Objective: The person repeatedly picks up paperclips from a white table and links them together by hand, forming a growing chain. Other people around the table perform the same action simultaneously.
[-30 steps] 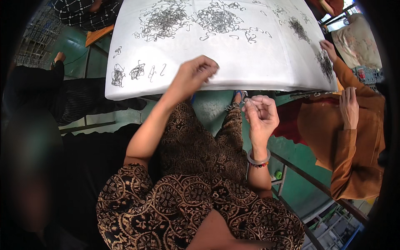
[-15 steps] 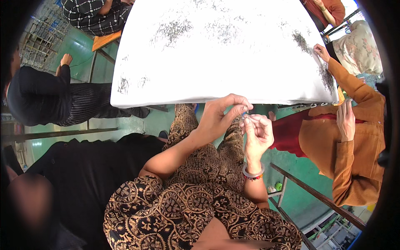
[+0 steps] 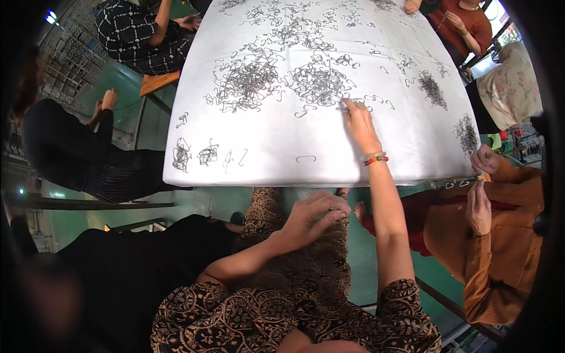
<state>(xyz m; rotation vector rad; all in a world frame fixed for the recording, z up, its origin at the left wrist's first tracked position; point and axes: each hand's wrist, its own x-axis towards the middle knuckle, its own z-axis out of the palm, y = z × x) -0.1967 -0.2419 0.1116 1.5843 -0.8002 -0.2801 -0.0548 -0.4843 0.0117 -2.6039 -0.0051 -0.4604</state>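
Observation:
On the white-covered table lie heaps of small dark S-shaped wire hooks. My right hand [image 3: 360, 122], with a beaded bracelet [image 3: 375, 159] at its wrist, reaches over the cloth. Its fingertips pinch at a hook at the near right edge of the middle pile [image 3: 318, 83]. Below the table's front edge, over my lap, my left hand [image 3: 315, 219] is held with thumb and fingers curled together. Whatever is between those fingertips is too small to make out. A single hook [image 3: 306, 158] lies apart near the front edge.
Another large hook pile [image 3: 250, 82] lies to the left, with small clumps [image 3: 182, 154] at the front left corner. At the right edge, a co-worker in a brown jacket [image 3: 447, 220] holds both hands near the corner. A person in black [image 3: 135, 282] sits close on my left.
My right hand has left my left hand and moved forward onto the table to the hook pile. My left hand stays over my lap, slightly lower in view. More of the tabletop shows.

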